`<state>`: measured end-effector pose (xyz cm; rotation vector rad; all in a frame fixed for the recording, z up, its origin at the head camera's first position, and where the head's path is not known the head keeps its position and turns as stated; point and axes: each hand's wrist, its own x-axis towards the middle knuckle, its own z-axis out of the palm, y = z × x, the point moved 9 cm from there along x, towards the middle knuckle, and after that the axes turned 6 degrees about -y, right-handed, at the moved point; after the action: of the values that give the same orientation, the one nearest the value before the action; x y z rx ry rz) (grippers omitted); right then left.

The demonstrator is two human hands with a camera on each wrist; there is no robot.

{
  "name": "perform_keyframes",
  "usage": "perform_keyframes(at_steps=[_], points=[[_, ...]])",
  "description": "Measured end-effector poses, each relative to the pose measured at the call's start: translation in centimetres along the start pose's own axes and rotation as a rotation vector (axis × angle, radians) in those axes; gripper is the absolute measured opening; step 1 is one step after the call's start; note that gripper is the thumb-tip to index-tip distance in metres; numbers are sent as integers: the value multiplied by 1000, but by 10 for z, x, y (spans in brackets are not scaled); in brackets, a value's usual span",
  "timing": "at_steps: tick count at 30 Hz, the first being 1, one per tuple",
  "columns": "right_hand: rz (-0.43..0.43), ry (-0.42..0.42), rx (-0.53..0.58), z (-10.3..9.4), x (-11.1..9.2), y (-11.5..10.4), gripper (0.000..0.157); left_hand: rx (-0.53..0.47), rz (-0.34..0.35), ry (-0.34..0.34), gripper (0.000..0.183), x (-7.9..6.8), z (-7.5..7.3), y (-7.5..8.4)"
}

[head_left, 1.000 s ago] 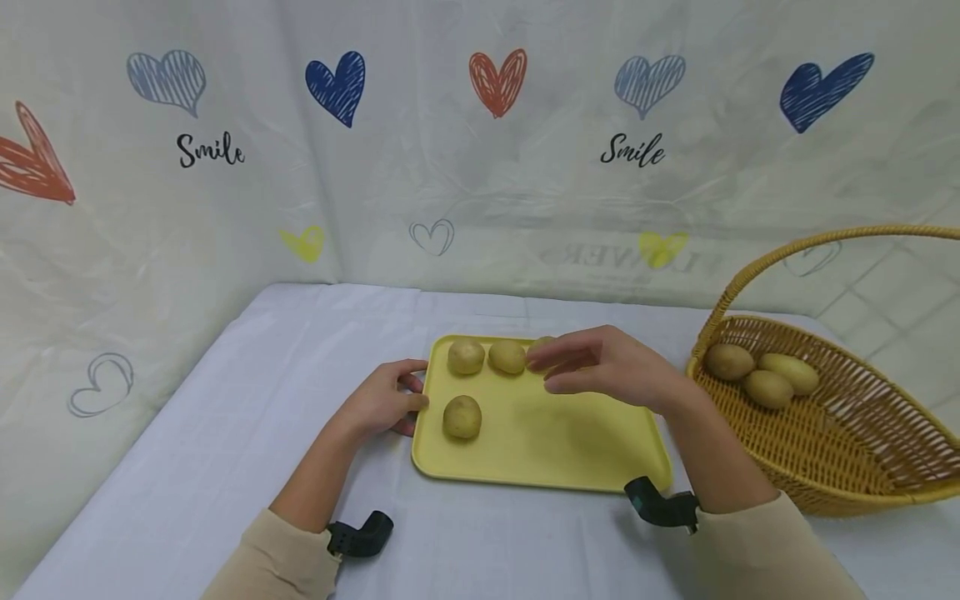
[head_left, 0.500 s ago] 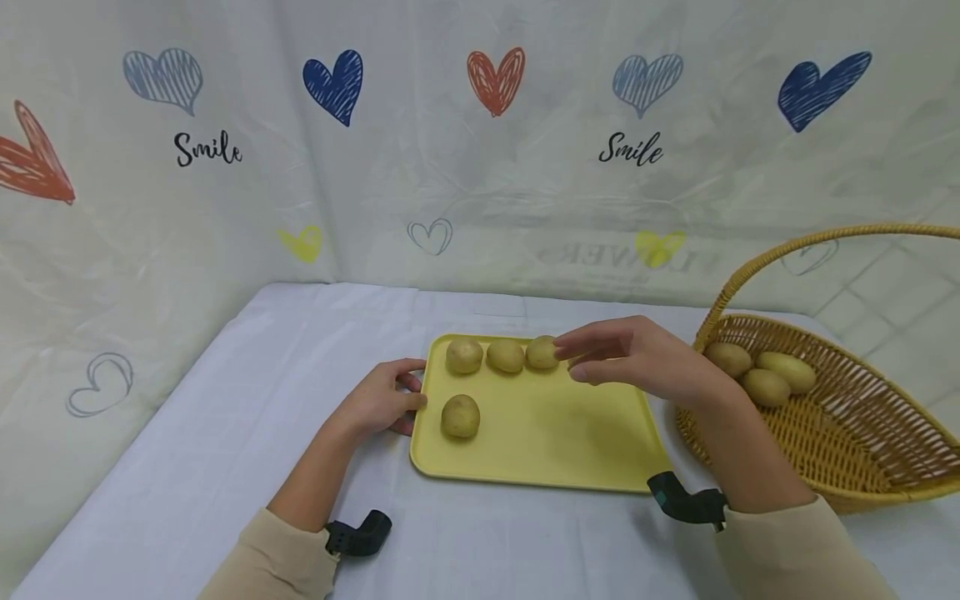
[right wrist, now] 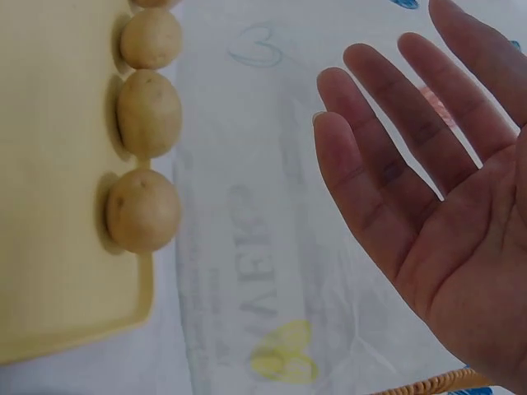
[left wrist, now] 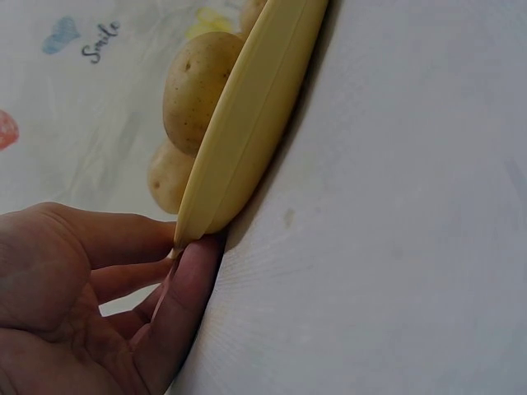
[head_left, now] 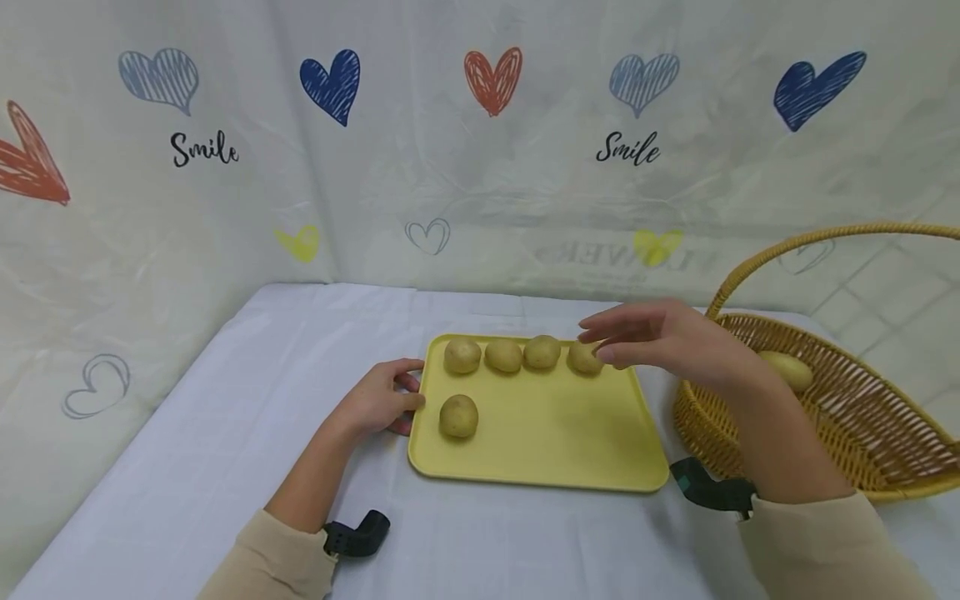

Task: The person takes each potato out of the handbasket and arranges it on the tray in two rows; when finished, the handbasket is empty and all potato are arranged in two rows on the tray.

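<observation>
In the head view a yellow tray [head_left: 536,433] lies on the white cloth. Along its far edge runs a row of several potatoes [head_left: 503,356], and a single potato [head_left: 459,416] sits nearer the front left. My left hand [head_left: 378,398] pinches the tray's left rim; the left wrist view shows fingers on both sides of the tray edge [left wrist: 247,123]. My right hand [head_left: 667,342] is raised above the tray's far right corner, its fingertips overlapping the rightmost potato [head_left: 583,358] in the head view. From the right wrist, the hand [right wrist: 445,197] appears spread and holding nothing, apart from the potatoes [right wrist: 144,211].
A wicker basket [head_left: 870,383] with a tall handle stands to the right of the tray. A potato [head_left: 787,371] shows inside it, partly behind my right forearm. A curtain [head_left: 420,167] printed with hearts hangs behind the table [head_left: 270,367].
My right hand has moved right and slightly up, away from the row, uncovering the potatoes at its right end. It now hides part of the basket. The left hand keeps its hold on the tray.
</observation>
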<state>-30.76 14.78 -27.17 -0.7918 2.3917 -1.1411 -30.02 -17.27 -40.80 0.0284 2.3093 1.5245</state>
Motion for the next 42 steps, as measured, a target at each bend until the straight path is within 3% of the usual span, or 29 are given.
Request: perform_keyframes(at_steps=[11, 19, 27, 35, 42], points=[[29, 31, -51, -29, -15, 0, 40, -9, -3, -10, 62, -2, 1, -1], [98, 52, -129, -48, -24, 16, 41, -7, 0, -14, 61, 0, -1, 0], [106, 103, -198, -68, -45, 24, 35, -7, -1, -19, 61, 1, 1, 1], [203, 181, -194, -93, -65, 44, 38, -18, -2, -9, 62, -1, 1, -2], [241, 193, -282, -109, -75, 62, 40, -11, -8, -2, 62, -2, 1, -3]])
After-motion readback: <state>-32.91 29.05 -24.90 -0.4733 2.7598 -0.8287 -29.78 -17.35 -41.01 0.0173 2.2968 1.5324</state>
